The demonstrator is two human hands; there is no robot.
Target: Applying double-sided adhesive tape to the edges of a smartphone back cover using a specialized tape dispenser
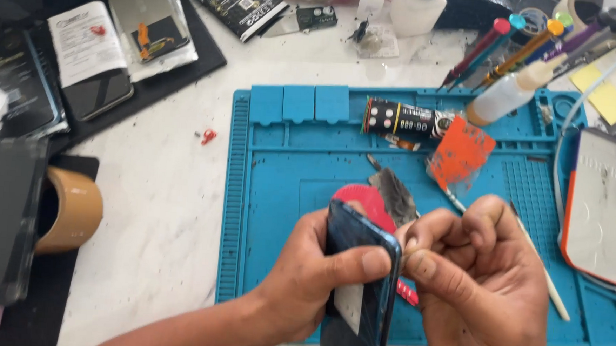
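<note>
Dark blue slab-shaped smartphone (359, 267): held on edge above the near side of the blue silicone repair mat (286, 193). Left hand (310, 271): fingers clasped around the phone, thumb across its edge. Right hand (471, 273): fingers pinched together against the phone's upper right edge. Red round disc (363, 197): on the mat behind the phone. White marble surface (158, 207): beneath the mat.

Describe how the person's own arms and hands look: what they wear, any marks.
Both hands are bare: no gloves, rings or watch in view. The left hand joins a bare forearm with no sleeve showing. The right hand is cut off at the wrist by the frame edge. Its fingers have short nails.
</note>
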